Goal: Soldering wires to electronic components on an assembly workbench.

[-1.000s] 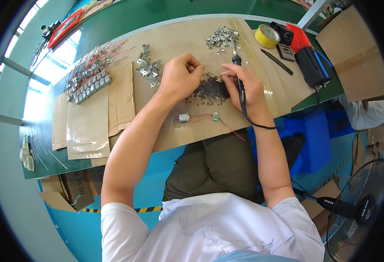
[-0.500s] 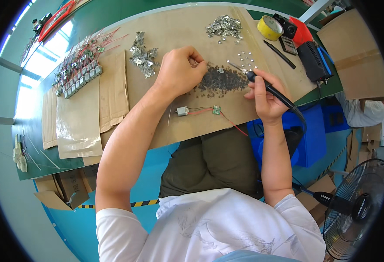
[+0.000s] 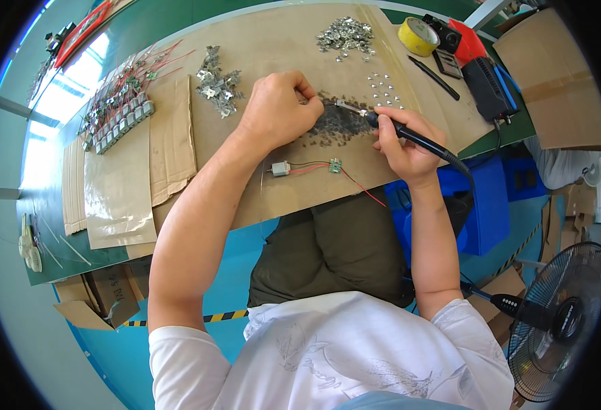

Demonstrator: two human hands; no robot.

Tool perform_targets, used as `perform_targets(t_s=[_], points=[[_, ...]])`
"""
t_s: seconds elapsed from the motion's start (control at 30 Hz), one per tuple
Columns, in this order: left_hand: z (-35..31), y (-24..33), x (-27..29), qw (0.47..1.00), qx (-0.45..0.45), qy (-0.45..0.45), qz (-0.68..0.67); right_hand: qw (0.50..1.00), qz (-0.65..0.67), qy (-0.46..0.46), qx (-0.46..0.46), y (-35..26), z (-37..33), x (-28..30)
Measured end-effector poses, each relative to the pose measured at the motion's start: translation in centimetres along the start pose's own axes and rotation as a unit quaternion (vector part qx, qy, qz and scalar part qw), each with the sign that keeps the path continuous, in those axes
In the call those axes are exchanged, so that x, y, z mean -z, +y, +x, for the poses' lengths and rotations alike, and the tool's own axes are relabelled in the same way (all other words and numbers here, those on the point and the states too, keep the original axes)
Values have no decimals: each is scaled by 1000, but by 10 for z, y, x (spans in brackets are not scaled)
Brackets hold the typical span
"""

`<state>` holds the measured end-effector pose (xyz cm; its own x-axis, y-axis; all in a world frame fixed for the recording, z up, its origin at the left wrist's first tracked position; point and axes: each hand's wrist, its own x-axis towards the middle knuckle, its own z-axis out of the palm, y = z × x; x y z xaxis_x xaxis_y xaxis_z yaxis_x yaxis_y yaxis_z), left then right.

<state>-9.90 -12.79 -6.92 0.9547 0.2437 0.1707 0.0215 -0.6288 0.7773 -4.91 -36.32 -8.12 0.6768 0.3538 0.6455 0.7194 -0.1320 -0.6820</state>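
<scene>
My right hand grips a soldering iron by its black handle, its tip pointing left over a pile of small dark pieces. Close to that tip is a small shiny metal piece. My left hand is closed in a pinch at the pile's left edge, on what looks like thin solder wire; its fingertips are partly hidden. Nearer to me lies a small motor, joined by red and dark wires to a green circuit board. A longer red wire trails off the board.
Bent metal pieces and shiny pieces lie heaped on brown paper. Wired motors stand in rows at left, beside cardboard. Yellow tape, a black pen and a black soldering station are at right.
The soldering iron has moved left and slightly up, bringing its tip to the small metal piece near my left fingers. My left hand keeps its pinch. The whole view has shifted slightly.
</scene>
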Motion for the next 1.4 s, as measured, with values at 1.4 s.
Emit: perform_targets(t_s=[1.4], points=[[-3,1,-6,999,-46,-5,29,1000,-4,-4,13,0,0,1]])
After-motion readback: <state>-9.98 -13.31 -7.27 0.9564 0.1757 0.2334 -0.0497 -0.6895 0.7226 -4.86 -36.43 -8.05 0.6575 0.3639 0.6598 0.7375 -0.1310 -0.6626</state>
